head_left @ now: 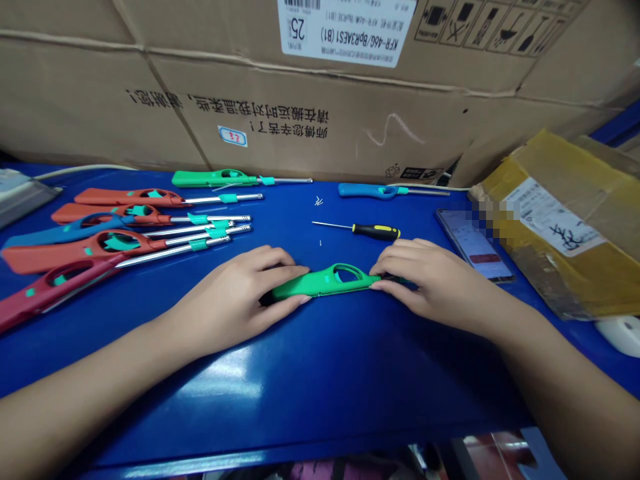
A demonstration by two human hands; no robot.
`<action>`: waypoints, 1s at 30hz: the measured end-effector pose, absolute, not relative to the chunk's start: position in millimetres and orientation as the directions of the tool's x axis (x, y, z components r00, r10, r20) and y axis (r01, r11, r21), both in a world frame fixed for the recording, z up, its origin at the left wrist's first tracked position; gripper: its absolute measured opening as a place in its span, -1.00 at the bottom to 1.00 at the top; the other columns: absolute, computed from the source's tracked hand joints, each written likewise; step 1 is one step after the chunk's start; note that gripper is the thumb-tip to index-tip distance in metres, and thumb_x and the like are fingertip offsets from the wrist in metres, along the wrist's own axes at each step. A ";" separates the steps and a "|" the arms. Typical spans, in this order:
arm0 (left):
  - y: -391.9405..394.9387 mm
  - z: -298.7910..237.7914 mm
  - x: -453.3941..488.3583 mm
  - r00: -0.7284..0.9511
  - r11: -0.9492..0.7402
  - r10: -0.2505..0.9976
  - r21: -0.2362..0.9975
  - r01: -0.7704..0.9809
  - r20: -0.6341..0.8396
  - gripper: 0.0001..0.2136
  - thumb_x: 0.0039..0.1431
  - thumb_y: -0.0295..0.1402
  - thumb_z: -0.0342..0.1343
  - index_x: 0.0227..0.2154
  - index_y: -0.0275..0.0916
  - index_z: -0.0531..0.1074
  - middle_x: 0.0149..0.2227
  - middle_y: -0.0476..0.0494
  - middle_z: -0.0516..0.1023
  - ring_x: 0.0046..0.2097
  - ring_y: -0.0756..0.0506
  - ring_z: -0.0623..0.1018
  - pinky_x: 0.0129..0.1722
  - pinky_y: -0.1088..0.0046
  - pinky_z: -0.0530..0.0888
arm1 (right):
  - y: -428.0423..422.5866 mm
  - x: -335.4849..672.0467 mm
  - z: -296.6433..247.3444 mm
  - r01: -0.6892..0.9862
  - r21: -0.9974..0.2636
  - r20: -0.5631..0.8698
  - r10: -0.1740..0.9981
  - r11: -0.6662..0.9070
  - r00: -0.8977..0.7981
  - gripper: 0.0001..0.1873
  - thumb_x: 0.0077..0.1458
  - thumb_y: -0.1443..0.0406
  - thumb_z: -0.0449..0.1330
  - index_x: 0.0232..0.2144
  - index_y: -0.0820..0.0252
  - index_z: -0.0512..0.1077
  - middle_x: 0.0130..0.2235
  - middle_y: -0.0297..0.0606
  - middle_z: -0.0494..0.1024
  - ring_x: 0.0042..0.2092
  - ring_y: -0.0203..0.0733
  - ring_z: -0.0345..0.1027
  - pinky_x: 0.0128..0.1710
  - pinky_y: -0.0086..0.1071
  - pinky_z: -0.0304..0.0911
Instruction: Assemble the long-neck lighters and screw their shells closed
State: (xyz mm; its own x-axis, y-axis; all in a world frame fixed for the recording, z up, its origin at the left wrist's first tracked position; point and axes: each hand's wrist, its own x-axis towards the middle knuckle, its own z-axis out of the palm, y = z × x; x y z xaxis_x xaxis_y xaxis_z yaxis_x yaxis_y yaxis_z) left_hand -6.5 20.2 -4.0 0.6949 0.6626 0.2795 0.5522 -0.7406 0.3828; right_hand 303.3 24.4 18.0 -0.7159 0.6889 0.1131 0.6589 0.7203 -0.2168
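Note:
A green long-necked lighter (320, 283) lies sideways between my hands, low over the blue table. My left hand (245, 287) is closed round its handle end. With thumb and fingers, my right hand (425, 277) pinches its narrow front end, and most of the neck is hidden under that hand. The oval trigger opening faces up between them. Beyond the lighter lies a screwdriver (376, 231) with a black and yellow handle, its shaft pointing left. Several small pale slivers (319, 201) lie near its tip.
Several long-necked lighters, among them an orange one (55, 255), are grouped at the left. A green one (210, 178) and a blue one (367, 191) lie along the back by a large carton (280, 93). A phone (475, 243) and a taped box (550, 213) are right.

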 end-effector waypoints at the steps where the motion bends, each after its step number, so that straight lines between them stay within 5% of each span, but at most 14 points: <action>1: 20.2 -4.0 -6.7 0.698 -0.742 0.661 0.382 0.551 0.275 -0.70 0.37 -0.24 0.11 0.06 -0.25 0.51 -0.08 -0.20 0.54 -0.08 -0.14 0.55 -0.06 0.32 0.52 | 24.2 303.3 17.8 0.656 -0.219 0.111 0.687 0.722 -0.718 -0.85 0.33 0.26 0.16 -0.20 0.17 0.52 -0.17 -0.21 0.60 -0.12 -0.09 0.46 -0.06 -0.16 0.26; 12: 21.2 -7.3 -5.0 0.711 -0.746 0.660 0.318 0.585 0.243 -0.68 0.38 -0.21 0.09 0.06 -0.24 0.53 -0.09 -0.22 0.54 -0.10 -0.16 0.53 -0.08 0.25 0.52 | 24.6 302.0 13.7 0.635 -0.137 0.137 0.649 0.761 -0.749 -0.80 0.34 0.27 0.16 -0.23 0.14 0.59 -0.18 -0.21 0.62 -0.15 -0.10 0.44 -0.10 -0.18 0.22; 21: 6.6 -8.4 1.3 0.738 -0.752 0.624 -0.058 0.656 0.258 -0.63 0.43 -0.22 -0.01 0.09 -0.35 0.51 -0.18 -0.27 0.55 -0.18 -0.23 0.55 -0.19 0.17 0.56 | 19.6 296.2 14.6 0.626 0.009 0.158 0.617 0.780 -0.771 -0.77 0.33 0.26 0.16 -0.22 0.22 0.61 -0.20 -0.12 0.62 -0.16 -0.04 0.45 -0.15 -0.16 0.23; 30: -2.6 -9.1 6.6 0.714 -0.726 0.631 -0.091 0.681 0.303 -0.63 0.42 -0.26 0.01 0.10 -0.39 0.49 -0.14 -0.31 0.55 -0.19 -0.26 0.56 -0.25 0.15 0.58 | 21.7 295.7 10.8 0.674 -0.136 0.164 0.688 0.726 -0.707 -0.79 0.32 0.23 0.19 -0.19 0.19 0.59 -0.19 -0.19 0.62 -0.15 -0.09 0.46 -0.11 -0.19 0.24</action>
